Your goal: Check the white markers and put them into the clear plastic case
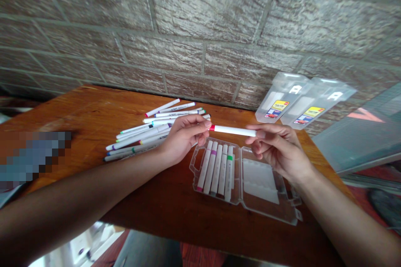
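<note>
A white marker [233, 130] with a red band is held level between my two hands, above the far side of an open clear plastic case [240, 192]. Fingers of my left hand [188, 133] pinch its red end. My right hand [278, 146] grips the other end between thumb and fingers. Several white markers [216, 171] lie side by side in the left half of the case, one with a green band and one with a purple band. The right half holds a white sheet [260, 181]. Behind my left hand, a loose pile of markers [150, 133] is partly hidden.
Two clear plastic cases [283, 100] with yellow and blue labels lean against the brick wall [200, 29] at the back right. The wooden table [150, 212] has its near edge close to me. A blurred-out, pixelated object [34, 158] is at the left.
</note>
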Tool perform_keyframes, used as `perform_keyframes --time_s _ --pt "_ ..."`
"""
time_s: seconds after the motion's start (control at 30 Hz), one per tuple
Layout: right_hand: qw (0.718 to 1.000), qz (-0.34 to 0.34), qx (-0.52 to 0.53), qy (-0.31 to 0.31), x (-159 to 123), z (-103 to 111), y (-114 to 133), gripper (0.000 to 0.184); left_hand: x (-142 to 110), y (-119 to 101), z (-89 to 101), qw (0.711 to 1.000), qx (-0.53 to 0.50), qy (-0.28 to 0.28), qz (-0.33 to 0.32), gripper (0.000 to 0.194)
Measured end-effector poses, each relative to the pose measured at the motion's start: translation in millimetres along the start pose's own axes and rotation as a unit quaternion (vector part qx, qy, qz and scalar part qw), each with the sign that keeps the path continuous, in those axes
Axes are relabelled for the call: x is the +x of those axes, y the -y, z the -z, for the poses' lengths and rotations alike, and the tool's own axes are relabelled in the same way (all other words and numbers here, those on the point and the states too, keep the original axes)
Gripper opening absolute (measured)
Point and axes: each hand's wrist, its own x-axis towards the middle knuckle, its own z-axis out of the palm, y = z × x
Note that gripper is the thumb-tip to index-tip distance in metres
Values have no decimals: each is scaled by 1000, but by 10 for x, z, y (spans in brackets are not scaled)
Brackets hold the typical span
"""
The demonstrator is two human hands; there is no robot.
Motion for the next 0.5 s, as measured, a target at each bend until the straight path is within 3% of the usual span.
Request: perform_keyframes --time_s 0.27,0.5 --pt "1000 7 -4 9 2 13 -2 19 10 21 22 1000 -8 4 -5 22" --pt "994 52 -91 9 8 31 -64 20 -6 27 3 1000 25 3 -12 25"
